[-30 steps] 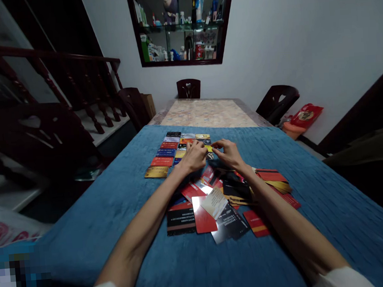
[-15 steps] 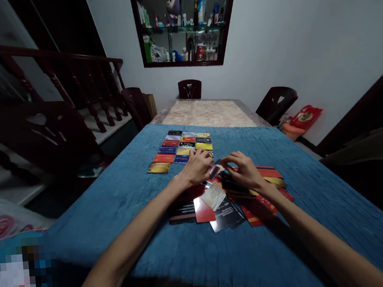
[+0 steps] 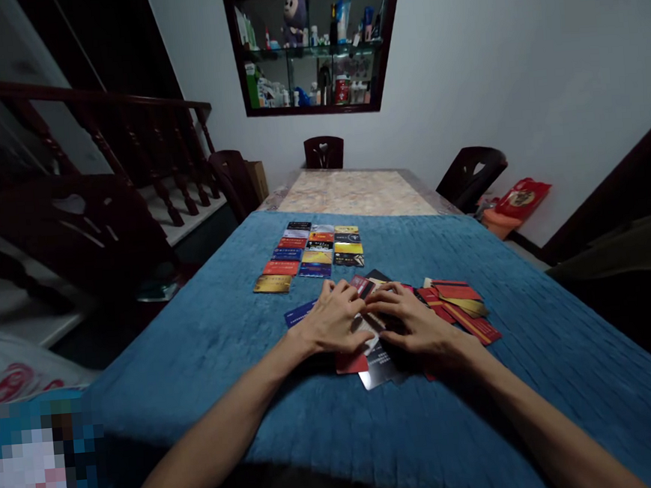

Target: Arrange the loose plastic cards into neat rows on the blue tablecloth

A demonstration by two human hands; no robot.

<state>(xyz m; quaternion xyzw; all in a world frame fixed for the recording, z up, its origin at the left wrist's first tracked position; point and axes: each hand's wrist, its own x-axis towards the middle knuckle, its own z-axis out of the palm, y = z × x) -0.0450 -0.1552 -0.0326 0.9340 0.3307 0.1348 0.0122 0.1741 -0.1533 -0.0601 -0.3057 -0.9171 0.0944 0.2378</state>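
My left hand (image 3: 336, 317) rests on a loose pile of plastic cards, fingers bent and thumb apart. My right hand (image 3: 407, 319) lies on the same pile close beside it, its fingers spread. Neither hand has a card lifted off the pile. Around them show a blue card (image 3: 298, 314), a red card (image 3: 350, 361), a silver-grey card (image 3: 376, 375) and several red-and-gold cards (image 3: 456, 291); the middle of the pile is mostly covered by my hands. Beyond, cards lie in three overlapping columns, with a gold card (image 3: 272, 283) and a dark patterned card (image 3: 349, 259) at their near ends.
A blue cloth (image 3: 198, 344) covers the near part of the table, with a patterned tabletop (image 3: 355, 193) beyond it. Dark wooden chairs (image 3: 324, 154) stand around. A wooden railing (image 3: 123, 102) runs along the left, and a wall cabinet (image 3: 315, 112) faces me.
Both hands have come down and nearer to me, from above the pile's far edge onto the cards. The dark patterned card in the right column is now uncovered, and a blue card shows at the pile's left.
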